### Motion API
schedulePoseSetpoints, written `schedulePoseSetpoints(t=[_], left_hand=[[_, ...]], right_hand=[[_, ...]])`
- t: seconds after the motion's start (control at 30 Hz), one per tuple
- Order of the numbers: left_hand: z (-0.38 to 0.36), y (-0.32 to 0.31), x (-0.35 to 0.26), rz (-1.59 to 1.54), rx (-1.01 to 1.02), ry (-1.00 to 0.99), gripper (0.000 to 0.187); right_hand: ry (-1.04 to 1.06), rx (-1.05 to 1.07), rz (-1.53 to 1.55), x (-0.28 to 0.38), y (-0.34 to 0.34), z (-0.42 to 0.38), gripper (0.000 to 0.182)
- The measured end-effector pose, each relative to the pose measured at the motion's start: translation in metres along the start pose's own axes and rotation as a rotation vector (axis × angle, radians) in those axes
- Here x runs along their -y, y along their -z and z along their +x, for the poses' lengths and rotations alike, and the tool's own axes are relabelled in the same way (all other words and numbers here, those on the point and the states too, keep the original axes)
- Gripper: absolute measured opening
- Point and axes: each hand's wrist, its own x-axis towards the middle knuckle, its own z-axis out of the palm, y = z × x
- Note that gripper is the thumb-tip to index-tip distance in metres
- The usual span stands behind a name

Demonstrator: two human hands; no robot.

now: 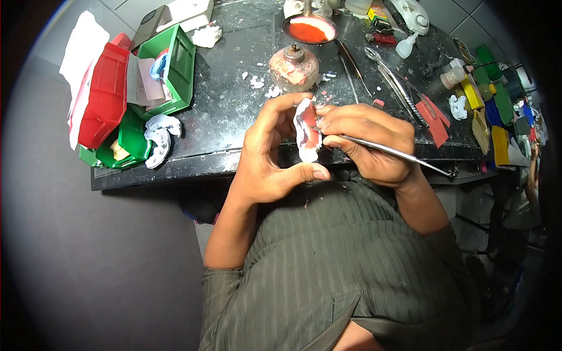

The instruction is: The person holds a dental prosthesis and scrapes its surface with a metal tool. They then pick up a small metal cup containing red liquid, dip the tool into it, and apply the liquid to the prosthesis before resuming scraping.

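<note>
A small white and red dental piece (308,131) is held on edge by my left hand (263,146), its index finger at the top end and its thumb near the bottom end. My right hand (374,140) grips a thin metal tool (389,150) like a pen. The tool's working tip meets the red part of the piece, partly hidden by my fingers. Just beyond my hands stands a round glass burner (294,67) with a metal cap. Behind it is a dark pan (309,29) with red material in it.
Green (180,70) and red (104,96) bins stand at the left beside white plaster casts (159,137). Long metal tools (398,88) and pink sheets (434,126) lie at the right. The black table's front edge (175,169) runs below my hands. Part of another person shows at far right.
</note>
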Motion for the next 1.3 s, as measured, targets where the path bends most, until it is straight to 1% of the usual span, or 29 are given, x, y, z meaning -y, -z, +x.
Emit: schedulePoseSetpoints(t=[0.07,0.17,0.2,0.23,0.3,0.37,0.4,0.5,0.6,0.67,0.73,0.9,1.0,1.03,1.07,1.1,1.13,1.2,1.27,1.3], left_hand=[[-0.0007,-0.001,-0.0003,0.032,-0.005,0.016,0.103],[-0.001,-0.0006,0.0016,0.088,-0.011,0.001,0.103],[-0.0013,-0.0002,0.0014,0.088,-0.012,0.001,0.103],[-0.0016,0.0006,0.001,0.095,-0.01,0.011,0.102],[-0.001,0.0008,0.0007,0.102,-0.01,0.021,0.102],[0.0011,-0.0002,0.0014,0.082,-0.016,-0.032,0.095],[0.0012,0.0001,0.0016,0.081,-0.016,-0.032,0.095],[0.0015,0.0009,0.0018,0.081,-0.005,-0.024,0.094],[0.0007,-0.0004,0.001,0.063,-0.029,-0.026,0.093],[-0.0014,-0.0005,-0.0006,0.057,-0.019,0.041,0.098],[-0.0008,-0.001,-0.0002,0.061,-0.02,0.034,0.098],[-0.0006,-0.0005,0.0001,0.123,-0.014,0.016,0.096],[-0.0006,-0.0012,-0.0002,0.15,-0.021,0.063,0.095],[0.0009,-0.0022,0.0024,0.2,-0.036,-0.017,0.091],[0.0018,-0.0029,0.0038,0.251,-0.05,-0.097,0.087],[0.0021,-0.0029,0.0037,0.25,-0.047,-0.097,0.087],[0.0026,-0.0027,0.0033,0.271,-0.042,-0.105,0.087],[0.0025,-0.0028,0.0018,0.293,-0.039,-0.113,0.088],[0.0001,-0.003,-0.0012,0.21,-0.031,0.02,0.094],[-0.0006,-0.0028,-0.002,0.211,-0.032,0.021,0.094]], right_hand=[[0.029,-0.008,-0.027,0.0015,-0.0017,0.0017,0.01],[0.041,-0.018,-0.065,0.0,-0.0061,-0.0027,0.01],[0.016,0.002,-0.059,0.0019,-0.0052,-0.0034,0.011],[0.016,0.003,-0.058,0.0028,-0.0044,-0.0036,0.011],[-0.047,0.032,0.009,0.0039,-0.0026,-0.0032,0.012],[-0.035,0.044,0.023,0.004,0.0019,0.0001,0.014],[-0.022,0.056,0.037,0.0037,0.0035,0.0013,0.016],[-0.013,0.051,-0.003,0.0009,0.0006,-0.0009,0.019],[-0.02,0.061,-0.036,0.002,-0.0014,-0.0048,0.018],[-0.028,0.075,-0.045,0.0018,-0.0005,-0.0058,0.018],[-0.121,0.091,0.069,0.0029,0.0029,-0.0035,0.017],[-0.083,0.066,-0.028,0.004,0.0004,-0.0032,0.017],[-0.1,0.086,-0.029,0.0055,-0.0007,-0.0064,0.017],[-0.099,0.087,-0.028,0.0061,0.0001,-0.0053,0.017],[-0.145,0.079,0.038,0.0065,0.0009,-0.0047,0.017],[-0.19,0.069,0.102,0.0067,0.0016,-0.0046,0.016],[-0.15,0.06,0.097,0.0049,0.0014,-0.0032,0.015],[-0.147,0.053,0.039,0.0022,-0.0007,-0.0053,0.015],[-0.152,0.042,-0.016,0.0039,-0.0031,-0.0067,0.013],[-0.152,0.042,-0.014,0.0038,-0.0027,-0.0065,0.013]])
